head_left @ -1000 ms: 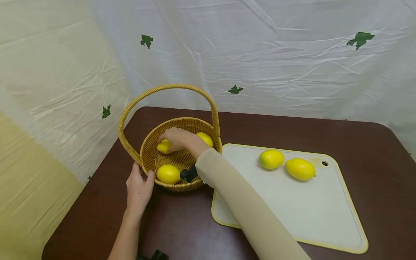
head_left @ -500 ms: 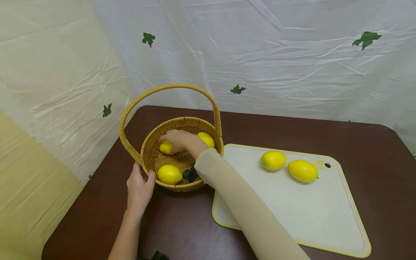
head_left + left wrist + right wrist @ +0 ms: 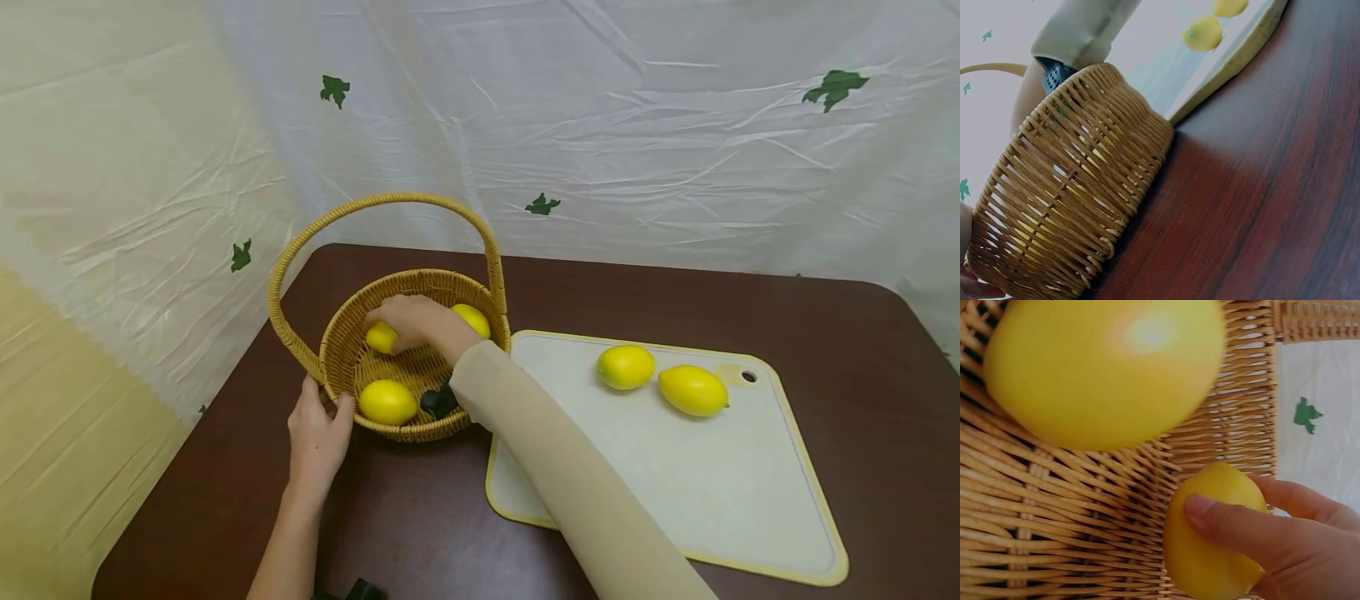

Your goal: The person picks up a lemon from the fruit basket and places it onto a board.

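A round wicker basket (image 3: 420, 429) with a tall arched handle stands on the table. My right hand (image 3: 414, 321) reaches inside it and grips a lemon (image 3: 1197, 559) between thumb and fingers, near the far left wall. Two other lemons lie in the basket: one at the near side (image 3: 387, 402) and one at the right (image 3: 472, 320), the latter partly behind my wrist. My left hand (image 3: 318, 437) holds the basket's left near rim, thumb by the rim and fingers on the outer wall, close to the handle's foot. Only a bit of that hand shows in the left wrist view.
Right of the basket lies a white cutting board (image 3: 675, 492) with a yellow edge. Two lemons rest on it, one at the left (image 3: 626, 367) and one at the right (image 3: 693, 391). A pale curtain (image 3: 637, 167) with green leaf shapes hangs behind the dark table (image 3: 420, 525).
Almost nothing differs. My right hand stays on the lemon in the basket and my left hand on the rim; the whole head view shifts slightly.
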A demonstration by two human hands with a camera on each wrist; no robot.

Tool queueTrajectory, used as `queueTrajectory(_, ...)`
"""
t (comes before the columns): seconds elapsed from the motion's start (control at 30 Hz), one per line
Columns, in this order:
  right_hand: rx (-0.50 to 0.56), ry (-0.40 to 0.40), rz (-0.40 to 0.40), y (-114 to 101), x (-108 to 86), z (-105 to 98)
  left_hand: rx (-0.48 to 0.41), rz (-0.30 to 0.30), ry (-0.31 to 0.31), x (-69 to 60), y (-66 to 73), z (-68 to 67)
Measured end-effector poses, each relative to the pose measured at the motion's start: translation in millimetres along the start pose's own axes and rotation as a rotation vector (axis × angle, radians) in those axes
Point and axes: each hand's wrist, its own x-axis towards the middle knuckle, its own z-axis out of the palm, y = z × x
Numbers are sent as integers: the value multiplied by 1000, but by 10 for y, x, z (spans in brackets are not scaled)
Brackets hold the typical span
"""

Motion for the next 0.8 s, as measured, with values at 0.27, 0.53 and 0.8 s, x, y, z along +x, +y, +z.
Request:
queueTrajectory(0.27, 16, 74, -34, -47, -156, -146, -13, 15, -4, -14, 5, -1)
queueTrajectory(0.53, 11, 131, -54, -117, -379, -293, 2, 9, -5, -34, 4, 0)
queueTrajectory(0.8, -96, 233, -92, -163, -684, -418, 2, 16, 4, -28, 20, -8)
